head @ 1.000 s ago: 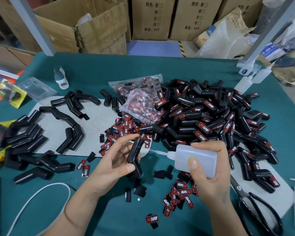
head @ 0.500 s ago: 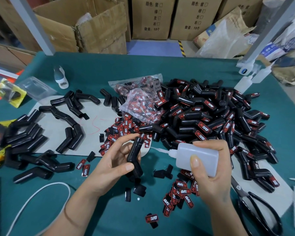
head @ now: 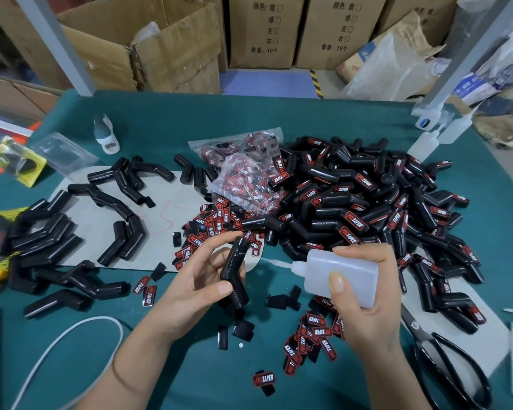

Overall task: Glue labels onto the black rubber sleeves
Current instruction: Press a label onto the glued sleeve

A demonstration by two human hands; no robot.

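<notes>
step: gluing | left hand point(head: 199, 279) grips rubber sleeve point(head: 234, 273) | right hand point(head: 365, 294) squeezes glue bottle point(head: 338, 272) | advice: hold sleeve steady, one small dab at nozzle tip

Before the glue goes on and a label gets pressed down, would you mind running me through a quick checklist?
1. Left hand has a firm grip on the bent black sleeve: ok.
2. Right hand holds the glue bottle: ok.
3. Nozzle tip aimed at the sleeve: ok.
4. Nozzle touching the sleeve: not ok, apart.
5. Loose labels within reach on the table: ok.
6. Glue already on the sleeve: cannot tell.
</notes>
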